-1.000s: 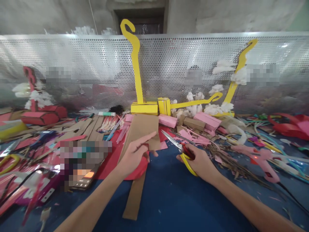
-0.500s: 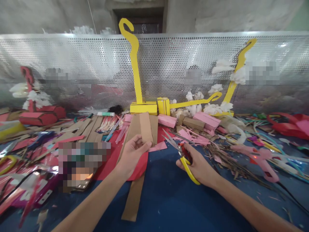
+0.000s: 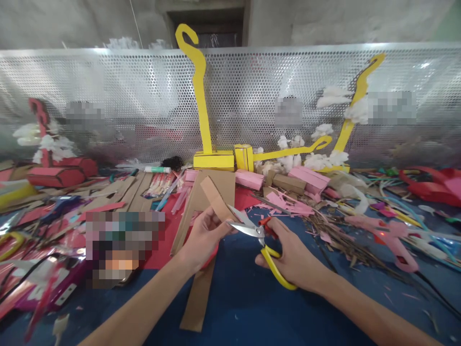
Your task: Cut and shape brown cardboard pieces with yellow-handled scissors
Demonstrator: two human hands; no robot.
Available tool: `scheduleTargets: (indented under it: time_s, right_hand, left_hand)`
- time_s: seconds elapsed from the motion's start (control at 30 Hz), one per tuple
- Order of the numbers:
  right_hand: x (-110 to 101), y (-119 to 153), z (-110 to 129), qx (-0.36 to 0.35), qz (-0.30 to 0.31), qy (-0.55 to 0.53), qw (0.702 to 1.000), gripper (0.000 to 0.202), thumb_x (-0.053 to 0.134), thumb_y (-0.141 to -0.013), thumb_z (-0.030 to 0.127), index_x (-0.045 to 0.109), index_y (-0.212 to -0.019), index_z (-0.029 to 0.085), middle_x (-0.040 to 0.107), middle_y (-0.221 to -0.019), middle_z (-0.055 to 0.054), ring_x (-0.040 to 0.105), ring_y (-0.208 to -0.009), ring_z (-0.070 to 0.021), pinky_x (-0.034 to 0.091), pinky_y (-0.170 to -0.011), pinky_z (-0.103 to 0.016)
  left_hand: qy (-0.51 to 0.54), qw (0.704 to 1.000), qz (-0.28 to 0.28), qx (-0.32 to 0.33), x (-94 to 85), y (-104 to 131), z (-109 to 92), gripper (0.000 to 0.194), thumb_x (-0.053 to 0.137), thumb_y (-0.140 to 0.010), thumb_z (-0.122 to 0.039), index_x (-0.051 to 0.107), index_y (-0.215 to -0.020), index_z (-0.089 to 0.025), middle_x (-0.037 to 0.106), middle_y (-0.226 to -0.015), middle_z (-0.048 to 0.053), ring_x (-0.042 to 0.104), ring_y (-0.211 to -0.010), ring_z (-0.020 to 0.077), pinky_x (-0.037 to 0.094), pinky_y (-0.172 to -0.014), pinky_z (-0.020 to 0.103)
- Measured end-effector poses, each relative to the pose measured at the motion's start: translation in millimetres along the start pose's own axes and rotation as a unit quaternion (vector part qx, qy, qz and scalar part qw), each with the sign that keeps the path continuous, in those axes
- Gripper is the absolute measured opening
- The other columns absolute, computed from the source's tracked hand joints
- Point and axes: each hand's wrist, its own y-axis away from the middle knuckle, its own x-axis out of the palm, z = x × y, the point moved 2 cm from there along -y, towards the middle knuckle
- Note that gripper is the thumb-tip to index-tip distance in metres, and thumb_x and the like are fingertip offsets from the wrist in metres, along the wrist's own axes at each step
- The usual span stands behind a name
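My left hand (image 3: 205,238) pinches a short cardboard strip (image 3: 216,198), tilted to the upper left. My right hand (image 3: 293,257) grips scissors (image 3: 257,232) with one yellow and one red handle. Their blades are spread, with the tips at the strip's lower right edge, close to my left fingers. Whether the strip lies between the blades is hard to make out. Behind the strip lie a larger cardboard piece (image 3: 226,185) and red paper (image 3: 158,247). A long cardboard strip (image 3: 198,302) extends below my left hand on the blue table (image 3: 245,307).
Yellow hook-shaped pieces on boxes (image 3: 213,160) stand against a perforated metal panel (image 3: 237,101). Pink paper scraps (image 3: 288,204) and thin brown twigs (image 3: 338,240) lie to the right, near a pink glue gun (image 3: 391,235). Cardboard strips (image 3: 122,192) and a purple power strip (image 3: 54,283) are at left.
My right hand has brought the scissors left to the cardboard strip. My left hand has tilted the strip from nearly upright toward the upper left.
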Motion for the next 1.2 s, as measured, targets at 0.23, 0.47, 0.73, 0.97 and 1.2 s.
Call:
scheduleTargets:
  time_s: [0.23, 0.47, 0.73, 0.97, 1.2]
  right_hand:
    - [2, 0, 2, -0.002, -0.036, 0.007, 0.999, 0.04, 0.078, -0.078, 0.035, 0.05, -0.103, 0.022, 0.057, -0.105, -0.006, 0.057, -0.091, -0.0248, 0.047, -0.08, -0.037]
    - [3, 2, 1, -0.014, -0.049, 0.004, 0.999, 0.044, 0.081, -0.077, 0.038, 0.05, -0.105, 0.023, 0.058, -0.106, -0.005, 0.058, -0.093, -0.025, 0.048, -0.081, -0.037]
    - [3, 1, 0, -0.009, -0.05, 0.01, 0.999, 0.047, 0.082, -0.076, 0.036, 0.05, -0.107, 0.024, 0.058, -0.105, -0.005, 0.059, -0.093, -0.0256, 0.049, -0.08, -0.038]
    - [3, 1, 0, -0.013, -0.049, 0.013, 0.999, 0.047, 0.082, -0.077, 0.036, 0.05, -0.108, 0.024, 0.058, -0.108, -0.006, 0.059, -0.094, -0.0258, 0.049, -0.081, -0.038]
    - [4, 0, -1, -0.012, -0.05, 0.007, 0.999, 0.047, 0.082, -0.076, 0.035, 0.051, -0.109, 0.023, 0.059, -0.107, -0.007, 0.059, -0.094, -0.0256, 0.049, -0.082, -0.039]
  left_hand:
    - [0.006, 1.0, -0.005, 0.027, 12.3, 4, 0, 0.03, 0.083, -0.08, -0.029, 0.067, -0.101, -0.016, 0.071, -0.093, 0.004, 0.065, -0.081, 0.0133, 0.052, -0.076, 0.024]
    - [0.01, 0.999, -0.004, 0.043, 15.7, 6, 1, 0.028, 0.08, -0.083, -0.029, 0.066, -0.104, -0.019, 0.072, -0.099, 0.004, 0.066, -0.091, 0.0162, 0.051, -0.086, 0.027]
    - [0.026, 0.999, 0.0, 0.041, 17.4, 5, 0, 0.031, 0.081, -0.082, -0.03, 0.067, -0.107, -0.019, 0.073, -0.103, 0.006, 0.068, -0.097, 0.0188, 0.051, -0.09, 0.03]
    - [0.022, 0.999, -0.008, 0.026, 17.1, 6, -2, 0.028, 0.081, -0.081, -0.028, 0.066, -0.102, -0.018, 0.073, -0.099, 0.005, 0.068, -0.089, 0.0163, 0.052, -0.083, 0.027]
    - [0.034, 0.999, -0.017, 0.014, 18.1, 6, -3, 0.03, 0.083, -0.078, -0.026, 0.067, -0.101, -0.018, 0.071, -0.097, 0.004, 0.066, -0.089, 0.0152, 0.051, -0.083, 0.025]
